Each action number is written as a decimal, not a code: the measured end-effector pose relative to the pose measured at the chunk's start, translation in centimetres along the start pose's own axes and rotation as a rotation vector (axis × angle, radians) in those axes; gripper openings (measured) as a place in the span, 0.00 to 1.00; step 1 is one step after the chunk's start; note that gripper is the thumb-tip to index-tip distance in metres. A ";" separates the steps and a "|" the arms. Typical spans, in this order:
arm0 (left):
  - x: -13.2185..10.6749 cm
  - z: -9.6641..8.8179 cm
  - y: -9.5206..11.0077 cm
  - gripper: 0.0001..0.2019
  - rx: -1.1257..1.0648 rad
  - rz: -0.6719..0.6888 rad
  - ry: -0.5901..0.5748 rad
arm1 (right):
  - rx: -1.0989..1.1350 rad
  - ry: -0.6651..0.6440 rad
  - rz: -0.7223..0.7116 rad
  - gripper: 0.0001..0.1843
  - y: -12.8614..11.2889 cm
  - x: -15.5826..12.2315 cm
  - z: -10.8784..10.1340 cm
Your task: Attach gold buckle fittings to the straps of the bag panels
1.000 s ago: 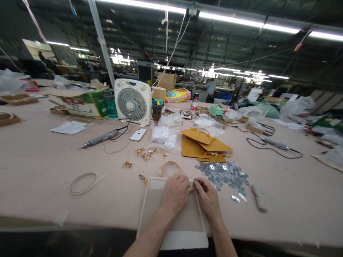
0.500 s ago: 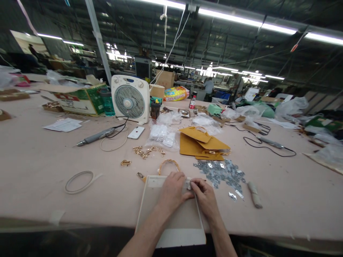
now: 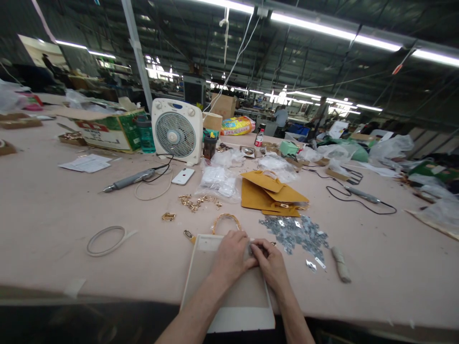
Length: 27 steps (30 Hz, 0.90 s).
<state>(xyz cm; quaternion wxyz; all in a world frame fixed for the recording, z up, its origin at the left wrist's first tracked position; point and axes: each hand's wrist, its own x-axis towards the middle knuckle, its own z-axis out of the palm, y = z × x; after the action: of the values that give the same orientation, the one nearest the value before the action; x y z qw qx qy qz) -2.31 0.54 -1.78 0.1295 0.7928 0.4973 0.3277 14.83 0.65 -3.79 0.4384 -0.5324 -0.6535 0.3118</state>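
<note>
A flat beige bag panel (image 3: 204,277) with pale borders lies at the table's front edge, lining side up. A braided yellow handle (image 3: 226,216) sticks out past its far edge, and a yellow strap with a gold clasp (image 3: 189,236) shows at its left corner. My left hand (image 3: 232,251) presses on the panel near the top, fingers together over its far edge. At the upper right corner my right hand (image 3: 270,262) is closed in a pinch, its thumb touching a small piece that the fingers mostly hide. Grey metal plates (image 3: 297,231) lie scattered just beyond.
Yellow bag pieces (image 3: 268,193) are stacked behind the plates. Gold fittings (image 3: 199,203), a phone (image 3: 183,176), an electric screwdriver (image 3: 131,180) and a tape roll (image 3: 106,241) lie leftward. A box fan (image 3: 176,131) stands behind. A grey cloth roll (image 3: 340,264) lies right.
My right hand has shifted slightly left and its fingers have curled further in over the panel's corner. My left hand stays put. The view has tilted a little.
</note>
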 end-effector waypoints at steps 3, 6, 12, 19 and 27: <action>0.0 0.0 0.0 0.19 0.006 -0.007 -0.002 | -0.068 0.027 -0.033 0.12 0.5 0.2 0.2; 0.1 -0.1 0.1 0.18 0.018 -0.011 -0.018 | -0.114 0.050 -0.076 0.10 0.7 0.3 0.4; 0.1 -0.2 0.3 0.16 0.031 0.022 0.001 | -0.065 0.115 -0.107 0.07 -0.6 -0.3 0.3; 0.5 1.7 -2.2 0.25 0.074 0.112 0.061 | -0.028 0.577 -0.109 0.13 0.8 -1.1 -3.6; 0.5 2.1 -2.6 0.24 0.074 0.107 0.061 | -0.377 0.807 0.039 0.17 6.5 -3.2 -13.2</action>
<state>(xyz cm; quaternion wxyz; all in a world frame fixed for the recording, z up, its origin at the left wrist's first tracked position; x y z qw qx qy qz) -2.69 2.48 -4.52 0.0672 0.8121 0.4699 0.3393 29.72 -1.72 -4.70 0.5476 -0.6943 -0.4655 -0.0375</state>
